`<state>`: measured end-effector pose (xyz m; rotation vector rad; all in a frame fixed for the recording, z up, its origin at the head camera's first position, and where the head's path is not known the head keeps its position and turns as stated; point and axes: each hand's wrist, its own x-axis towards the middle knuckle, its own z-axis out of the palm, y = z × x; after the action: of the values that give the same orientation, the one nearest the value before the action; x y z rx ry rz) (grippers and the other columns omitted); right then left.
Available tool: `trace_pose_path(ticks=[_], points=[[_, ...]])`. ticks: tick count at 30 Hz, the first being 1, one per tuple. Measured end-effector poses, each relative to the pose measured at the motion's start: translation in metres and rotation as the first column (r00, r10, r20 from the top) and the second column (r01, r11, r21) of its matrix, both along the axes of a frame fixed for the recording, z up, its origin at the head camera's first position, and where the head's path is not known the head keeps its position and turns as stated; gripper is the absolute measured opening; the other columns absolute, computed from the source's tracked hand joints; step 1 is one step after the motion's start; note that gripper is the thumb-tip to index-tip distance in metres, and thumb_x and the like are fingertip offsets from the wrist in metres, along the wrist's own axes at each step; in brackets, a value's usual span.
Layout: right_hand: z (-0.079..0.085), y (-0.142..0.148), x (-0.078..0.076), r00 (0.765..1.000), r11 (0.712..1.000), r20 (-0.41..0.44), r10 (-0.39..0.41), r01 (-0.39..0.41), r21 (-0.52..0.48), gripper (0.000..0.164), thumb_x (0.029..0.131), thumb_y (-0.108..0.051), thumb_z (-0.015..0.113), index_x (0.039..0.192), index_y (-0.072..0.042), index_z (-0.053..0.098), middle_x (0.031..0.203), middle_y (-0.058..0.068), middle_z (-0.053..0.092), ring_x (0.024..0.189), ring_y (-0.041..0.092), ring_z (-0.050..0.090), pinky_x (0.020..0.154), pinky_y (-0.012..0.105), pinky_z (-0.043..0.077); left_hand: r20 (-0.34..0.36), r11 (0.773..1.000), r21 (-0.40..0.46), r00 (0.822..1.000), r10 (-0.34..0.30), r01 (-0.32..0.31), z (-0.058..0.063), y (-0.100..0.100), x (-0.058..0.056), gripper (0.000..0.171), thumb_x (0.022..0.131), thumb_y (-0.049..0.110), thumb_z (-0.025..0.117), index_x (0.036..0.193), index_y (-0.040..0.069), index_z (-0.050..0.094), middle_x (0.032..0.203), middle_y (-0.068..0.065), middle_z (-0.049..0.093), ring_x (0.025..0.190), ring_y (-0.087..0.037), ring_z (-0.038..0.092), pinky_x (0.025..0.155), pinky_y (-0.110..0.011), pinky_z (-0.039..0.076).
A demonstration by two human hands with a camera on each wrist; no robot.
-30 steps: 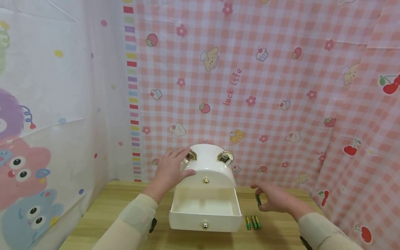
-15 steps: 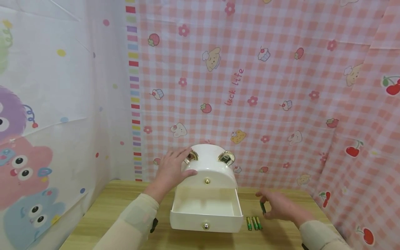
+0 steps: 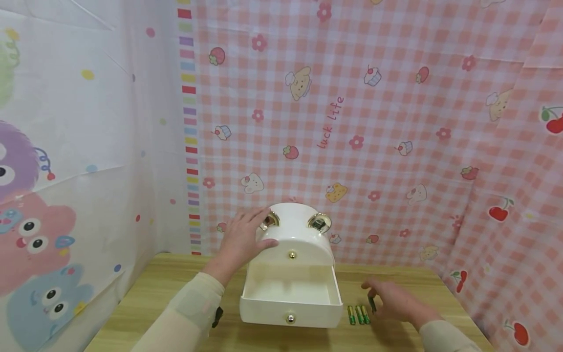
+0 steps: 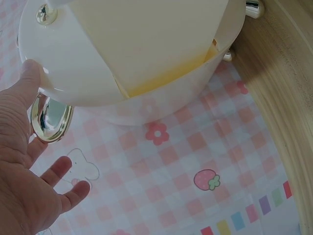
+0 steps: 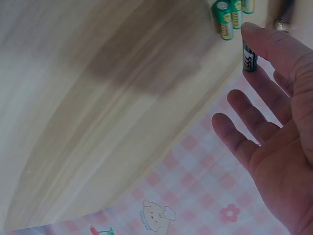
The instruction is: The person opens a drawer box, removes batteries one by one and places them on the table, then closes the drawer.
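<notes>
A pink checked cloth (image 3: pixel 396 122) printed with cakes and cherries is hung behind the scene, and a white cloth with cartoon monsters (image 3: pixel 48 205) is hung on the left. A wooden table (image 3: pixel 154 303) is set in front of them. At its middle a white domed box (image 3: pixel 292 234) is stood, with two gold rings (image 3: pixel 317 222) on top and a drawer (image 3: pixel 291 298) pulled out towards the near edge, a gold knob (image 3: pixel 289 318) on its front. The left hand (image 3: pixel 242 239) is laid on the left side of the dome, fingers spread and relaxed, the thumb pressed against the white shell beside a gold ring, as is seen in the left wrist view (image 4: pixel 49 117). The right hand (image 3: pixel 391 300) is held low over the table to the right of the drawer, and a dark green battery (image 3: pixel 372 304) is pinched upright between its thumb and a finger, the other fingers loosely extended. Three green batteries (image 3: pixel 358 314) are laid side by side on the table, just left of the held one and beside the drawer front.
</notes>
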<state>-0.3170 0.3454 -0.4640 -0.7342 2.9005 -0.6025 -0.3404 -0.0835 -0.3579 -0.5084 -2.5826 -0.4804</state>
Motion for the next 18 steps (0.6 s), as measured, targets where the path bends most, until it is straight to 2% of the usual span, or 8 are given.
trace_pose_path(ticks=[10, 18], points=[[-0.017, 0.003, -0.002, 0.999, 0.999, 0.036, -0.039, 0.039, -0.012, 0.067, 0.070, 0.010, 0.085, 0.132, 0.001, 0.062, 0.113, 0.017, 0.076, 0.108, 0.043, 0.071, 0.096, 0.067, 0.058, -0.005, 1.000, 0.002, 1.000, 0.005, -0.005, -0.001, 0.000, -0.001, 0.090, 0.088, 0.058, 0.081, 0.163, 0.021, 0.047, 0.165, -0.007, 0.051, 0.147, -0.041, 0.050, 0.118, -0.072, 0.041], [-0.028, 0.003, -0.004, 0.999, 0.999, 0.003, -0.032, 0.032, -0.004, 0.072, 0.061, 0.011, 0.082, 0.130, 0.001, 0.063, 0.108, 0.014, 0.077, 0.099, 0.034, 0.072, 0.088, 0.057, 0.062, 0.003, 1.000, 0.004, 1.000, 0.003, -0.003, -0.001, 0.000, -0.002, 0.090, 0.089, 0.059, 0.081, 0.163, 0.021, 0.047, 0.166, -0.006, 0.050, 0.151, -0.044, 0.047, 0.120, -0.072, 0.040]])
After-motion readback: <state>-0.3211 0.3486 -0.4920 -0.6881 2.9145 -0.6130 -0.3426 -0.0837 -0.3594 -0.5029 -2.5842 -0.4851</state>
